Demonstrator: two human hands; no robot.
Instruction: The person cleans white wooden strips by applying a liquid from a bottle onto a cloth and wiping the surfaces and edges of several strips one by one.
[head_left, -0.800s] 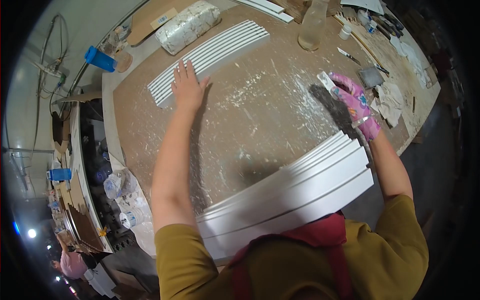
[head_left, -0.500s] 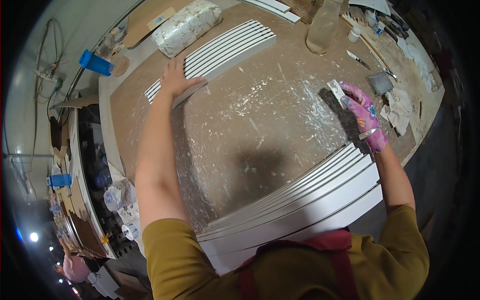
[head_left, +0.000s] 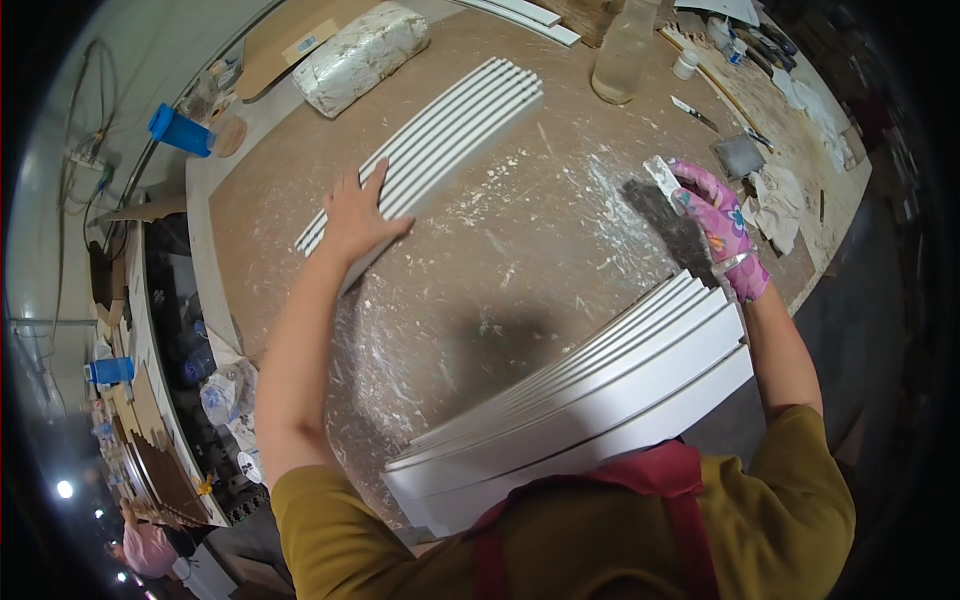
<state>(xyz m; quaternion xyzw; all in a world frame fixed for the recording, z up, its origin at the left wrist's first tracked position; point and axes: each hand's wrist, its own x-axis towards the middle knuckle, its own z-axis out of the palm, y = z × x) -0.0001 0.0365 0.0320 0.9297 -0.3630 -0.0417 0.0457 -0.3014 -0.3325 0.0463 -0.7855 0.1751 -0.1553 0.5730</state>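
Note:
My bare left hand (head_left: 352, 218) lies with fingers spread on the left part of a row of long white strips (head_left: 455, 125), set side by side on the table. My right hand (head_left: 722, 225) wears a pink flowered glove, with a silvery band round its wrist side. It is closed on a small whitish block (head_left: 661, 180), held over a dark smudged patch at the table's right. A second set of white strips (head_left: 620, 385), wider and overlapping, lies along the near edge against my body, just below the right hand.
Beyond the strips lies a plastic-wrapped bundle (head_left: 360, 58); left of it stands a blue cup (head_left: 180, 130). A clear bottle (head_left: 624, 55), a knife (head_left: 694, 113), a grey pad (head_left: 738, 156) and a crumpled cloth (head_left: 775, 210) are at the right. A person in pink (head_left: 148, 550) is far off at lower left.
My left hand has come nearer to me, and the left end of the far strips has swung nearer with it. My right hand keeps its hold on the block. The view has shifted slightly.

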